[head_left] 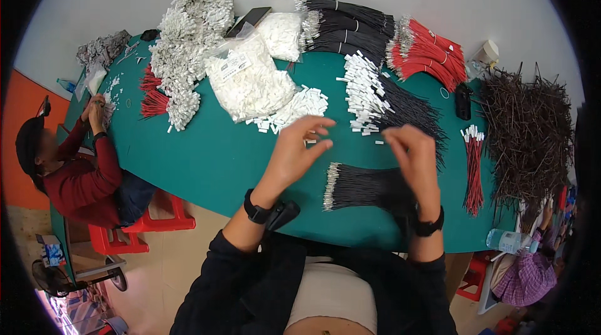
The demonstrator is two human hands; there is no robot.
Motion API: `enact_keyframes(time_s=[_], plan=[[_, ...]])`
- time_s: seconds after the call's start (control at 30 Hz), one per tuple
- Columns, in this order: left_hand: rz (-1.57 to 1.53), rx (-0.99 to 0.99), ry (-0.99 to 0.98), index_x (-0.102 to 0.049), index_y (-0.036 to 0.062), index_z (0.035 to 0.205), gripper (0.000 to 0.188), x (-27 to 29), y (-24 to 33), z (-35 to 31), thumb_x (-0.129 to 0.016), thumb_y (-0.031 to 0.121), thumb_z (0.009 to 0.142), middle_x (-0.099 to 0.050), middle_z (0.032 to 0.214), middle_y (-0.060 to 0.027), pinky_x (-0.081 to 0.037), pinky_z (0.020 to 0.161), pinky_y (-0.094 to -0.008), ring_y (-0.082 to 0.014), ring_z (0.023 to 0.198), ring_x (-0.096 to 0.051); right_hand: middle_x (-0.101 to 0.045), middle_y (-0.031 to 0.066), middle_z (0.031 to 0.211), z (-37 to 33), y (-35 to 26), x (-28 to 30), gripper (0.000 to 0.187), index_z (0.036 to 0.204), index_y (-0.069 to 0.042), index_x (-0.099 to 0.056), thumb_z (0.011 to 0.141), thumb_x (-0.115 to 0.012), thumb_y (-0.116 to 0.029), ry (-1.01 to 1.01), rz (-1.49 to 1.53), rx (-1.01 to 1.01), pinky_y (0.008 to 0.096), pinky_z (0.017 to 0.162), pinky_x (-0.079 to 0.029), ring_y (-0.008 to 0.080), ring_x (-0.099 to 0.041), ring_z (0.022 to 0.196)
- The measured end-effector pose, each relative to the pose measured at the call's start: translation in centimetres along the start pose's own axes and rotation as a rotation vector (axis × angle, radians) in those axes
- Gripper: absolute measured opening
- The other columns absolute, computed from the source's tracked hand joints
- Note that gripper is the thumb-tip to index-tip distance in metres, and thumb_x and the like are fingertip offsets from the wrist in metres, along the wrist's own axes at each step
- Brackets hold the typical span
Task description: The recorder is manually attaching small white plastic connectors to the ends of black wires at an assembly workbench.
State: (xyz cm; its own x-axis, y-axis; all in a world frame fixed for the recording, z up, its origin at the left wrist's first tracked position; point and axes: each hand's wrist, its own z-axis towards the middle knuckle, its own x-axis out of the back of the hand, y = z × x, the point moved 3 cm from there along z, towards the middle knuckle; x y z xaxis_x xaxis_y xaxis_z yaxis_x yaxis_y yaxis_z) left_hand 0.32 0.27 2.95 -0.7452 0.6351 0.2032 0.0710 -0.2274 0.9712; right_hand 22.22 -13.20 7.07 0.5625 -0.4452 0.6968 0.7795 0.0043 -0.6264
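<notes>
My left hand (294, 154) hovers above the table beside a loose heap of small white plastic sleeves (300, 108), thumb and fingers apart. One white sleeve shows in the gap between its thumb and fingers; whether it is touched I cannot tell. My right hand (414, 153) has its thumb and fingertips brought together, and what they hold, if anything, is hidden. Just left of those fingertips is a single white sleeve (379, 143). Below and between the hands lies a bundle of black wires (369, 188) with bare metal terminals at its left end. Beyond it, black wires with white sleeved ends (366, 94) are piled.
Clear bags of white sleeves (250, 81) stand behind. Black bundles (347, 25) and red bundles (432, 53) line the back. At right are red wires with white ends (474, 172) and a dark wire heap (529, 134). A co-worker (81, 166) sits at left.
</notes>
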Motion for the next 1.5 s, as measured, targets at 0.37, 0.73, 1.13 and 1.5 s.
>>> enact_keyframes(time_s=[0.37, 0.73, 1.13, 1.5], plan=[[0.755, -0.152, -0.033, -0.076, 0.007, 0.089, 0.016, 1.0, -3.5, 0.7, -0.082, 0.004, 0.075, -0.067, 0.094, -0.01, -0.05, 0.087, -0.0423, -0.0331, 0.097, -0.059, -0.067, 0.0127, 0.089, -2.4, 0.1, -3.7, 0.015, 0.094, -0.002, -0.072, 0.082, -0.078, -0.01, -0.415, -0.042, 0.087, 0.0451, 0.083, -0.053, 0.035, -0.064, 0.093], [0.308, 0.137, -0.046, -0.075, 0.0035, 0.097, 0.012, 1.1, -1.5, 0.5, -0.08, 0.004, 0.086, -0.072, 0.096, -0.0074, -0.052, 0.077, -0.0292, -0.018, 0.083, -0.065, -0.068, 0.0089, 0.083, -3.8, -0.8, -4.9, 0.009, 0.085, -0.001, -0.072, 0.08, -0.079, -0.004, -0.343, 0.029, 0.03, 0.0428, 0.076, -0.053, 0.0314, -0.065, 0.086], [-0.623, 0.238, -0.038, -0.072, -0.0034, 0.108, 0.012, -0.3, 0.0, -0.7, -0.07, 0.001, 0.097, -0.076, 0.103, -0.0146, -0.062, 0.081, -0.0299, -0.0205, 0.09, -0.076, -0.075, 0.0132, 0.091, -3.9, -3.1, -2.8, 0.009, 0.091, 0.001, -0.072, 0.084, -0.077, 0.0, -0.231, 0.333, -0.126, 0.0377, 0.073, -0.057, 0.0312, -0.071, 0.081], [-0.638, 0.272, -0.015, -0.07, -0.0022, 0.108, 0.012, -0.6, -0.4, -1.4, -0.07, 0.005, 0.099, -0.076, 0.098, -0.0125, -0.06, 0.08, -0.0287, -0.0184, 0.086, -0.074, -0.076, 0.0123, 0.092, -4.1, -4.5, -1.6, 0.012, 0.096, 0.003, -0.073, 0.084, -0.075, 0.006, -0.157, 0.295, -0.061, 0.0289, 0.073, -0.058, 0.0211, -0.074, 0.078]])
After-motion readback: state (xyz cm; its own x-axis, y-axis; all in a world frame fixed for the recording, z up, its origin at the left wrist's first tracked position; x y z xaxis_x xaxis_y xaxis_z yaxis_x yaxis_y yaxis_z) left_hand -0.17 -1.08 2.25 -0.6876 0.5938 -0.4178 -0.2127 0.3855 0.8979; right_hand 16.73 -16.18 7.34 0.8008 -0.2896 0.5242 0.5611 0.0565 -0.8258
